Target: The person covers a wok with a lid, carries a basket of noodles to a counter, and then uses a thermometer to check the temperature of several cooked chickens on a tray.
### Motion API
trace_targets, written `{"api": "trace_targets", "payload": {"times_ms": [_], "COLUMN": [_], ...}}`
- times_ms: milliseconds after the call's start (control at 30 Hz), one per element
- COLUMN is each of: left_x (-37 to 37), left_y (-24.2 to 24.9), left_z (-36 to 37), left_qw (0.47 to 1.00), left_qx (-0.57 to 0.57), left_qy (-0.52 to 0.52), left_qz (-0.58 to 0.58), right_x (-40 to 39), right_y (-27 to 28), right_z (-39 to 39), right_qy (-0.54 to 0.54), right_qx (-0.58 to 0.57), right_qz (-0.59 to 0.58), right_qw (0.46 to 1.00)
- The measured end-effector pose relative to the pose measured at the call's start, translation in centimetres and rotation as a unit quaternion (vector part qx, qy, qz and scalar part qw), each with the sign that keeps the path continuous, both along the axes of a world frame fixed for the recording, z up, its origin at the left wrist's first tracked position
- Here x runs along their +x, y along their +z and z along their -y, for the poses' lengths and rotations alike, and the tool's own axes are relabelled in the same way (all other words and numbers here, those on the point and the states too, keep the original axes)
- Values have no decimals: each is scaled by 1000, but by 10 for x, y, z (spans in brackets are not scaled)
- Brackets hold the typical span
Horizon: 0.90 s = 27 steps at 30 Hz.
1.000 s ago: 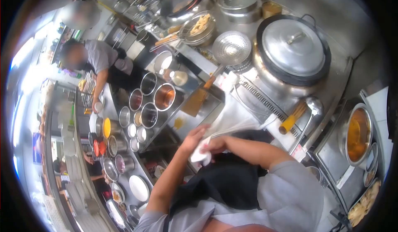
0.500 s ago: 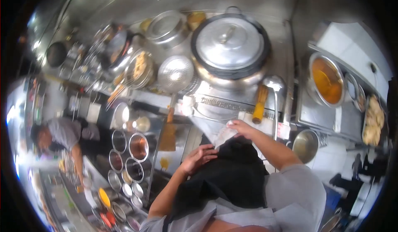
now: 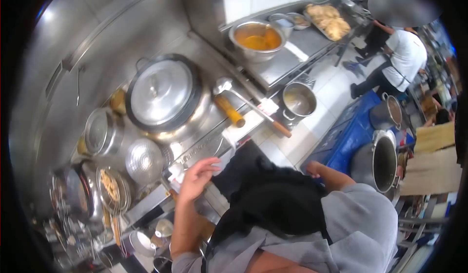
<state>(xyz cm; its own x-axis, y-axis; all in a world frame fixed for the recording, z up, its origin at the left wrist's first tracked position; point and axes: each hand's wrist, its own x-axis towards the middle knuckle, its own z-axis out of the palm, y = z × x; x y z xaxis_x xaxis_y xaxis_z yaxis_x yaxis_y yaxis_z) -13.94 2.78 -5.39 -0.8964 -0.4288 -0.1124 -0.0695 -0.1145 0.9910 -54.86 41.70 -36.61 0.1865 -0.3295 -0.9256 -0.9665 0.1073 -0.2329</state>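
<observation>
In the head view, the left hand [image 3: 196,178] is at the centre-left of the frame, released, its fingers loosely spread and pointing right. Just beside it is a perforated strainer [image 3: 145,161]; its round bowl lies to the left, and its handle runs down and right, partly hidden behind the left arm.

The right hand [image 3: 317,170] is right of centre, fingers curled, in front of a blue crate [image 3: 336,136]; whether it grasps anything cannot be told.

Above and between the hands, a ladle [image 3: 253,108] lies at the counter's edge. Its long axis is diagonal: bowl at the upper left, wooden handle end at the lower right. Beside it, a yellow-handled brush [image 3: 229,111] lies roughly parallel, its yellow end pointing lower right.

A lidded pot [image 3: 162,92] stands at the upper left, a pot [image 3: 299,100] right of the ladle, and a bowl of orange liquid [image 3: 257,41] at the upper centre.
</observation>
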Motion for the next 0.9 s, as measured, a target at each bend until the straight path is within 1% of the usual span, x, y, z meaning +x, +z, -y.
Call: {"api": "trace_targets", "payload": {"times_ms": [33,67,100,133,167,200,233,267,333,367,400,433,500,533,567,600,633,700,733,767,800,833,900], "left_x": [-1,-2,-5,-9,-15,-21,-27,-37,-58,-72,-88,-105,-137,-154,-172,-191,-205,-213,-215,-219,-223,-230,-245], "left_y": [26,53,78,102,126,155,184,208,248,266,282,295,310,316,323,329,333,335,337,338,340,340,339], "left_z": [5,9,12,15,15,11,2,-10,-45,-66,-92,-118,-174,-195,-216,-243,-265,-285,-296,-308,-319,-330,-353], "left_qw": [999,997,995,984,968,950,928,926,886,885,844,797,743,708,669,656,644,658,662,663,664,662,653], "left_qx": [-52,-77,-101,-164,-222,-286,-349,-352,-416,-417,-481,-542,-612,-630,-646,-636,-624,-640,-655,-669,-680,-689,-704], "left_qy": [-16,-14,-12,-24,-36,-36,-34,-42,-41,-46,-67,-84,-98,-152,-206,-243,-278,-255,-238,-224,-215,-210,-210], "left_qz": [1,-11,-22,-64,-107,-117,-127,-132,-200,-201,-228,-255,-254,-280,-304,-326,-346,-305,-276,-249,-225,-206,-185], "right_x": [12,-19,-2,15,18,32,44,56,67,65,60,59,45,34,22,13,12,-10,-26,-41,-42,-35,-32], "right_y": [-59,-106,-69,-38,23,38,47,56,76,68,59,71,75,67,60,55,83,23,-20,-62,-85,-72,-17], "right_z": [-58,-108,-147,-133,-143,-143,-141,-136,-120,-119,-119,-114,-120,-129,-137,-144,-146,-175,-188,-199,-210,-221,-238], "right_qy": [-13,-436,-448,-624,-771,-778,-778,-777,-750,-742,-714,-694,-706,-702,-711,-718,-716,-711,-704,-765,-821,-825,-729], "right_qx": [-6,180,171,106,38,33,-16,-65,-77,-88,-88,-117,-148,-147,-168,-187,-203,-210,-203,-191,-175,-167,-248], "right_qz": [-9,-22,-20,0,20,22,14,6,13,47,61,63,113,118,118,118,44,84,91,146,196,199,93], "right_qw": [1000,882,877,774,635,627,627,626,657,663,692,708,683,687,673,660,666,666,675,597,507,502,631]}}
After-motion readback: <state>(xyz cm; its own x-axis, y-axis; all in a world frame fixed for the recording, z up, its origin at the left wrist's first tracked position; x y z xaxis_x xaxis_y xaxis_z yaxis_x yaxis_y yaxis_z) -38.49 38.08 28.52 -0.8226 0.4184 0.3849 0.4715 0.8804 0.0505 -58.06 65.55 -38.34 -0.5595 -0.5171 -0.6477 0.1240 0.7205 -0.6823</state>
